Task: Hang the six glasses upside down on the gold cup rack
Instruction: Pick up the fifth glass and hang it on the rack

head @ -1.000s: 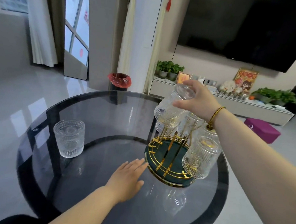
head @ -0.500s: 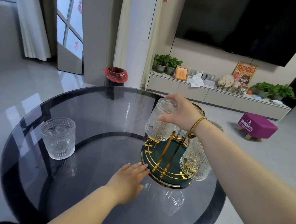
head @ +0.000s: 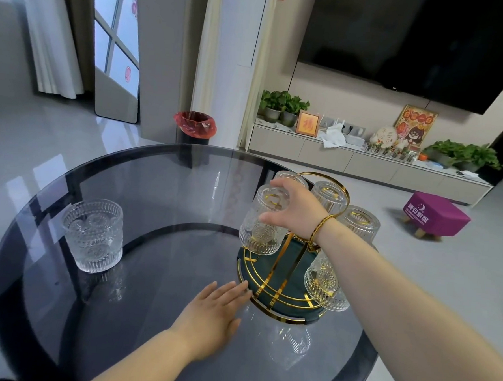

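The gold cup rack (head: 280, 280) with a dark green round base stands at the right of the round glass table (head: 162, 185). Several patterned glasses hang upside down on it. My right hand (head: 294, 210) grips one inverted glass (head: 264, 225) at the rack's left side, low over a gold prong. Other hung glasses show behind my hand (head: 329, 195), to the right (head: 358, 223) and at the front (head: 325, 283). One glass (head: 93, 235) stands upright on the table's left. My left hand (head: 213, 314) lies flat on the table, fingertips touching the rack's base.
Beyond the table are a bin with a red liner (head: 194, 126), a low white cabinet (head: 363, 164) with plants and pictures, a purple stool (head: 435, 216) and a wall TV (head: 415, 44). The table's near rim runs along the bottom.
My right hand has lowered the inverted glass down onto the rack's left side. My left hand has stayed flat by the base. The camera has tilted slightly.
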### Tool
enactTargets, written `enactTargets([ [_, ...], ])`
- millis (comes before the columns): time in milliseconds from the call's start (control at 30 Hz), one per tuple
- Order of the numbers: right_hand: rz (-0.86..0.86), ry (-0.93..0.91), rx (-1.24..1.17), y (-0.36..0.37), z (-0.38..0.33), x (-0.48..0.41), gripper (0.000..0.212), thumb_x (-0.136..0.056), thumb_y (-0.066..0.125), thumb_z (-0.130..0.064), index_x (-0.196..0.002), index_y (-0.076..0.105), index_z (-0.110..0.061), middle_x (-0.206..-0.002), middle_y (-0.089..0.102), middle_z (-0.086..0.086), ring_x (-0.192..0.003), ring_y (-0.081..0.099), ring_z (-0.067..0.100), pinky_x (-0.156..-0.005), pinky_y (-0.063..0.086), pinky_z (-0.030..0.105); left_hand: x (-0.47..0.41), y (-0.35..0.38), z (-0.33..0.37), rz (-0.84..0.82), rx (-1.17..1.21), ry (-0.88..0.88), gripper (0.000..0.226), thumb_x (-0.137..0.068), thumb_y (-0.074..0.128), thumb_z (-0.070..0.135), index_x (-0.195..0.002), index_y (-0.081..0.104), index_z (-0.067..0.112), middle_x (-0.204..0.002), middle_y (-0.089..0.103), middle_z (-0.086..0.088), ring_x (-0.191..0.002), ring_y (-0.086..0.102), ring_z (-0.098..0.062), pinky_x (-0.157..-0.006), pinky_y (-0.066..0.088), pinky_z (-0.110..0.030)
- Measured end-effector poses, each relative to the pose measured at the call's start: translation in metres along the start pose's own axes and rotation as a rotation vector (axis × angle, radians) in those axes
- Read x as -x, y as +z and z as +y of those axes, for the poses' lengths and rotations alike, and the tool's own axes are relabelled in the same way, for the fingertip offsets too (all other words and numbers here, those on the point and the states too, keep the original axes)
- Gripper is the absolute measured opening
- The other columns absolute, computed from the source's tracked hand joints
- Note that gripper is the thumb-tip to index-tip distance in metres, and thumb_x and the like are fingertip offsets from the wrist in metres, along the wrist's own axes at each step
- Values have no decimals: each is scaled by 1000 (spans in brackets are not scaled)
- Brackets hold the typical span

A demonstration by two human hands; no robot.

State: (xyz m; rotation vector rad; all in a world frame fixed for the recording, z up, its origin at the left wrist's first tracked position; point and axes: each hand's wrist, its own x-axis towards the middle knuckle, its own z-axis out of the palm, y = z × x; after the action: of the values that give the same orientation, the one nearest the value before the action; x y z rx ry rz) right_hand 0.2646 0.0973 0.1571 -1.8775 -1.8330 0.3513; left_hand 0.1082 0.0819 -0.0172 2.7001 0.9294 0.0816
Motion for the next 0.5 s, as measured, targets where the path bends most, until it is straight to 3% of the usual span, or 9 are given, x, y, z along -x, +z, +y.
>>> enactTargets([
  [233, -19, 8, 67, 3, 1, -2, 73, -68, 70, -29, -129, 33, -13, -136, 43, 9, -124, 39, 24, -100, 35, 34, 1, -3, 1, -3, 3, 3, 50, -97, 24, 33, -140, -1, 30, -153, -6, 9, -140, -7, -10, -113, -9, -31],
  [500, -27, 46, 325, -2, -2, -2, 72, -69, 65, -45, -130, 35, -19, -134, 46, 8, -128, 29, 28, -102, 31, 43, 2, -3, 3, -1, -9, -6, 50, -96, 24, 31, -140, -1, 29, -154, -5, 9, -140, -5, -9, -114, -7, -32],
])
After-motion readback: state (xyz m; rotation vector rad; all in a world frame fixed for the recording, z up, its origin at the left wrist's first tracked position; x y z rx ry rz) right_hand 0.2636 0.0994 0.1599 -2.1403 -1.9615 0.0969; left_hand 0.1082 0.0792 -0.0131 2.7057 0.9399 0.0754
